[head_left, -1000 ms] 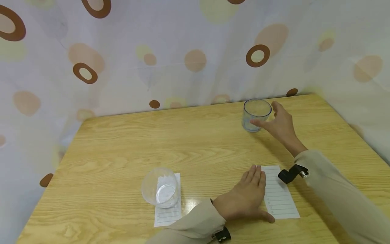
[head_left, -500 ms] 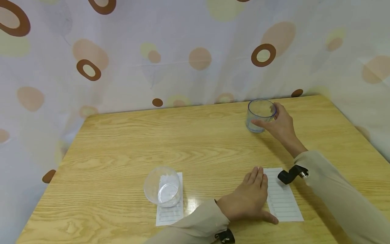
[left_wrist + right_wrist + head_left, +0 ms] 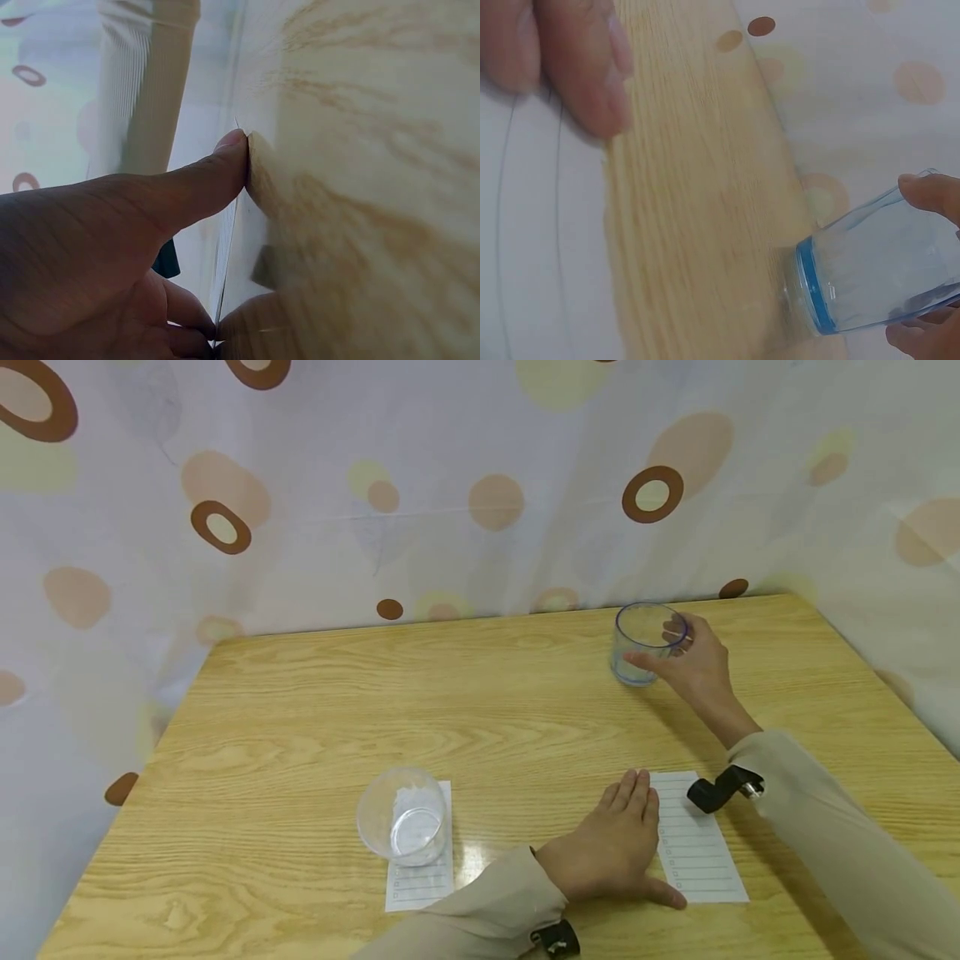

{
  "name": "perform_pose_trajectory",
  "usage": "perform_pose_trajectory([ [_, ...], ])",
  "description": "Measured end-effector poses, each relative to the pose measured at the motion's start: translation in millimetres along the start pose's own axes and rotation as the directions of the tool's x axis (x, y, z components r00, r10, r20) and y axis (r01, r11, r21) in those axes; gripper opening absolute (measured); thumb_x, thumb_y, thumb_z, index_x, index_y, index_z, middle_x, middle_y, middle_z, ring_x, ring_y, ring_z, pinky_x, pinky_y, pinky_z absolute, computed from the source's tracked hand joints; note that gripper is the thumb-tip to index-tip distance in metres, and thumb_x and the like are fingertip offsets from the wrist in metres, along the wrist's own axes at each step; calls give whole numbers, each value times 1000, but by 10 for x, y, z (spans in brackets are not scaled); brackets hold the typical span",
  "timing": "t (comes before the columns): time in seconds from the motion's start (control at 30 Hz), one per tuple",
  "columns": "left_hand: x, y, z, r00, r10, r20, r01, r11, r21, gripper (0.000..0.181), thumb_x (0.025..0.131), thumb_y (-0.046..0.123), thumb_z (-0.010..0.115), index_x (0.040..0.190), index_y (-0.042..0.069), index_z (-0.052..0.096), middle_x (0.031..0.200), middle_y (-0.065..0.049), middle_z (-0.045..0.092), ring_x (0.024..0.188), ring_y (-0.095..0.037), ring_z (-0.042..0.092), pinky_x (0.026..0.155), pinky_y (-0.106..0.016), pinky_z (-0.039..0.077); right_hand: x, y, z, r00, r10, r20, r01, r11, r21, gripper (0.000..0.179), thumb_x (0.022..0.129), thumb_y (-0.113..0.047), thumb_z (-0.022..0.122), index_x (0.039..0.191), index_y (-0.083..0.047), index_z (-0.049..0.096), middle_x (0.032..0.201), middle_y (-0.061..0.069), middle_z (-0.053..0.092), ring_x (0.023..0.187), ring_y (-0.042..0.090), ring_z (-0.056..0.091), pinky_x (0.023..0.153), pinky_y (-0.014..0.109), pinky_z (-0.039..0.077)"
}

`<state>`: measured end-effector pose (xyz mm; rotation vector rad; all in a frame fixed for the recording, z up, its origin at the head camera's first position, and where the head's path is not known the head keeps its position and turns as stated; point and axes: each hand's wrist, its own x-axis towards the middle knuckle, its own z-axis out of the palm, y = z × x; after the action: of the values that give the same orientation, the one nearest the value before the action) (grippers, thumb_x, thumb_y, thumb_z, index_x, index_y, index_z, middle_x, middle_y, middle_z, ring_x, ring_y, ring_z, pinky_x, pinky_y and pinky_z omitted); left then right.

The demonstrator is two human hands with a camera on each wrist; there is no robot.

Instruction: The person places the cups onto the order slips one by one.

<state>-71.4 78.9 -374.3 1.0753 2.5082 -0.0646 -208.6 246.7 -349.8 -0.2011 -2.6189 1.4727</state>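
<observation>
Cup [image 3: 877, 262] looks clear, blue-rimmed, blue-banded below; right hand [image 3: 699, 667] grips it.

We keep our left hand [image 3: 611, 842] flat, fingers straight and close together, thumb spread aside. Our right forearm [image 3: 825, 835] reaches forward; the right hand [image 3: 693, 666] curves, thumb opposite fingers, whose exact bend we cannot judge well.
</observation>
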Motion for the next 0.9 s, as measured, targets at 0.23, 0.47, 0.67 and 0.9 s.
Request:
perform_pose_trajectory([
  [0.23,-3,11,-5,1000,-12,2,12,1000,26,111,78,81,46,155,11,11,162,-7,1,147,-19,-3,117,-25,7,-48,-6,-55,1000,-4,-9,4,1000,1,104,74,-44,83,150,-2,25,145,21,42,134,38,40,108,48,36],
  [0.47,-1,5,-7,1000,-2,2,2,1000,31,110,79,81,45,155,9,11,161,-8,1,147,-20,-3,117,-26,9,-126,-20,-111,1000,-8,-21,8,1000,9,101,74,-44,82,150,-5,27,145,18,43,134,36,40,109,47,35],
  [0.67,16,17,-1,1000,-19,1,19,999,50,112,77,82,45,155,10,11,161,-7,1,147,-19,-4,117,-26,7,-216,-39,-162,1000,-13,-16,13,1000,4,101,75,-44,82,150,-5,27,146,18,43,135,35,39,109,48,35],
  [0.9,18,15,6,1000,-14,8,14,999,30,111,77,82,45,155,10,10,161,-7,0,147,-19,-4,117,-26,7,-331,-42,-212,999,-42,-9,42,999,-19,98,77,-42,81,150,-3,27,145,20,43,134,38,40,108,51,35],
])
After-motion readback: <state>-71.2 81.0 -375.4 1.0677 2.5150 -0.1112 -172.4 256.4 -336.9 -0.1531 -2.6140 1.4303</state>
